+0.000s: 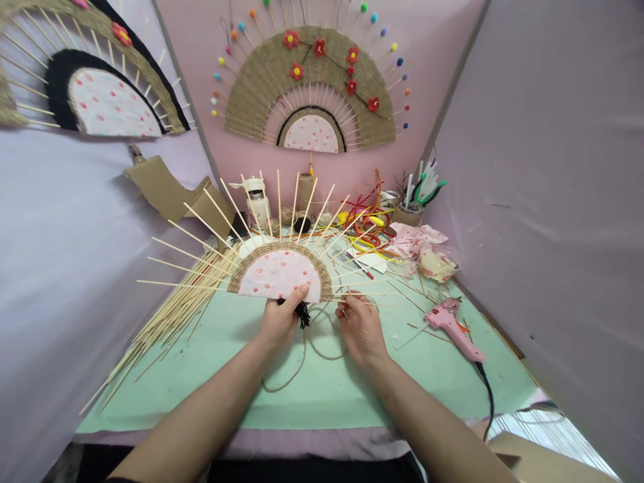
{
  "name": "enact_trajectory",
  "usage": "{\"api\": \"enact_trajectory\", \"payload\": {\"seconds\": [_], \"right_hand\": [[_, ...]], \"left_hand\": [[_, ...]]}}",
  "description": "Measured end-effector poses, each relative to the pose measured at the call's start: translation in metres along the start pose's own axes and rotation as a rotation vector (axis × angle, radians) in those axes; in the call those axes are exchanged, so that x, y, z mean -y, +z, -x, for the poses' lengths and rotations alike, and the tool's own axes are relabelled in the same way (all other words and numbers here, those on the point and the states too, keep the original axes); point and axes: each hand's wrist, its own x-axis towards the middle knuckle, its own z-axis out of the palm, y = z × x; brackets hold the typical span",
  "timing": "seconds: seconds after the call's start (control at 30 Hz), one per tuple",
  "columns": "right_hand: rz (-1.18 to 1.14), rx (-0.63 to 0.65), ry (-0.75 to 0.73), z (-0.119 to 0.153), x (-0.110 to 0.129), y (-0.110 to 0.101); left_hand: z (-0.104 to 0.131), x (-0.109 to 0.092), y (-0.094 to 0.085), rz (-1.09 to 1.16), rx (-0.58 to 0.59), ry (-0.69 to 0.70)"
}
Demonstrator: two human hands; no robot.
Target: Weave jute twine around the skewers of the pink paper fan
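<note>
My left hand (282,322) grips the lower edge of a half-round fan (274,272), its thumb on the pink dotted fabric. Wooden sticks spread from the fan like rays, and brown twine is woven between them in a band (241,272) around the fabric. A black tassel (303,314) hangs below, beside my left fingers. At the fan's right end my right hand (359,325) has its fingers pinched on the twine (327,355), near the lowest stick. Loops of that twine trail down onto the green tabletop between my hands.
Loose sticks (174,315) lie piled at left. A pink glue gun (455,329) with a black cord rests at right. Behind are a white bottle (258,201), a twine spool (305,191), coloured pipe cleaners and a cup of tools (408,213). Finished fans (309,84) hang on the walls.
</note>
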Motion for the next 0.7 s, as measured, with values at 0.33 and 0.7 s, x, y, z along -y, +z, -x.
{"api": "enact_trajectory", "payload": {"seconds": [0.33, 0.7], "right_hand": [[0.018, -0.024, -0.012, -0.0025, 0.0017, -0.0017], [0.057, -0.043, -0.020, -0.0041, 0.0010, -0.0027]], "left_hand": [[0.0009, 0.0009, -0.0018, -0.036, 0.026, 0.003], [0.0010, 0.0004, -0.0008, -0.026, 0.040, -0.009]]}}
